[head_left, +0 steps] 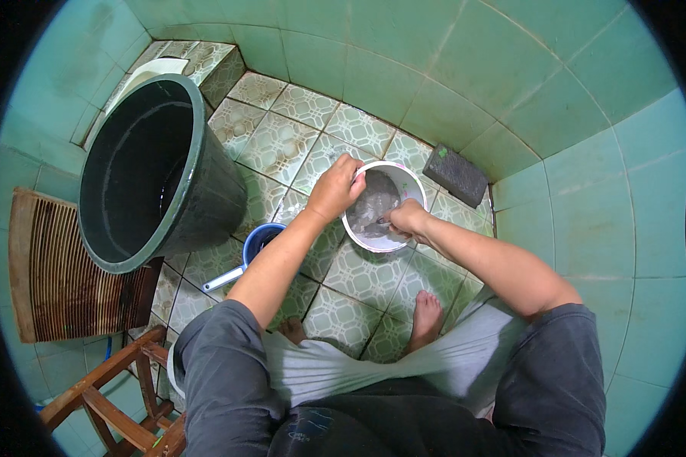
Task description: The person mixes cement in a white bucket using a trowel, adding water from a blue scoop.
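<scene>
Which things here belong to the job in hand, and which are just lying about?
In use:
white bucket, left hand on its rim, right hand inside
greyish contents

Seemingly just lying about:
dark tub
blue dipper
grey block
ridged wooden board
wooden frame

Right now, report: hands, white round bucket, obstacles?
Left hand gripping white bucket by rim. Right hand inside, at grey contents. Dark rectangular block right, blue long-handled dipper left; neither over the bucket.

Green tile walls are rising at the back, left and right; pale patterned tiles are covering the floor, with dark lines running between them; a tiled step is sitting in the far left corner; a brown wooden frame is standing at the near left; soft light is falling on the walls.
</scene>
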Demonstrator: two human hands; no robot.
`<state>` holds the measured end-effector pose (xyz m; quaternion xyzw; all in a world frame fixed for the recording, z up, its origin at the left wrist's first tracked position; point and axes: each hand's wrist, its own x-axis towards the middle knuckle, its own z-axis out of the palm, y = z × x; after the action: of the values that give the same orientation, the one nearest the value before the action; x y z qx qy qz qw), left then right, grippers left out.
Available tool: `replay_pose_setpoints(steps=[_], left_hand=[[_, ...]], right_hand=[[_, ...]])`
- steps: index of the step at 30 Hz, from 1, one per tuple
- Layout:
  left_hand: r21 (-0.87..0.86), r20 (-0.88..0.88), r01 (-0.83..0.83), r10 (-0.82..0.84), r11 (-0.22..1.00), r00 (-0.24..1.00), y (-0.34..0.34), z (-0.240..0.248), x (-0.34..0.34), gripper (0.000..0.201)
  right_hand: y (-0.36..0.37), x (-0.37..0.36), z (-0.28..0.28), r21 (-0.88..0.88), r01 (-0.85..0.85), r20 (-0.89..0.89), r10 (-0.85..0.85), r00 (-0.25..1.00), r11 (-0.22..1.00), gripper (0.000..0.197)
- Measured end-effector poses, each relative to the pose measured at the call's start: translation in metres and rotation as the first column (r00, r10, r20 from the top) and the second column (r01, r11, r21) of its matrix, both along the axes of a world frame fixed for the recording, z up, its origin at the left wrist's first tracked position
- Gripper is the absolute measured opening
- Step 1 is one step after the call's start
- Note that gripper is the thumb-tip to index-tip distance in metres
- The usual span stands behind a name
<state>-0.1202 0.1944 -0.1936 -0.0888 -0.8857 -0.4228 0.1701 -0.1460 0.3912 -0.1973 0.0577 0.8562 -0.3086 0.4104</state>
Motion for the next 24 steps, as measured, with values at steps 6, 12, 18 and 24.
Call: replay_pose_setpoints(steps=[6, 12, 18, 24], left_hand=[[0.054, -0.016, -0.063, 0.064, 0.997, 0.998, 0.001, -0.011, -0.001, 0.020], [0.060, -0.103, -0.130, 0.136, 0.990, 0.985, 0.003, -0.017, -0.013, 0.025], [0.063, -0.137, -0.187, 0.194, 0.980, 0.971, 0.009, -0.016, -0.019, 0.027], [0.111, -0.139, -0.286, 0.299, 0.952, 0.944, 0.009, -0.021, -0.018, 0.024]], right_hand=[[0.001, -0.016, 0.019, 0.154, -0.218, -0.183, 0.244, 0.952, 0.964, 0.031], [-0.001, -0.031, 0.052, 0.450, -0.436, -0.512, 0.625, 0.589, 0.779, 0.021], [-0.008, -0.032, 0.046, 0.547, -0.472, -0.595, 0.718, 0.361, 0.691, 0.021], [-0.005, -0.041, 0.054, 0.567, -0.540, -0.534, 0.777, 0.334, 0.622, 0.023]])
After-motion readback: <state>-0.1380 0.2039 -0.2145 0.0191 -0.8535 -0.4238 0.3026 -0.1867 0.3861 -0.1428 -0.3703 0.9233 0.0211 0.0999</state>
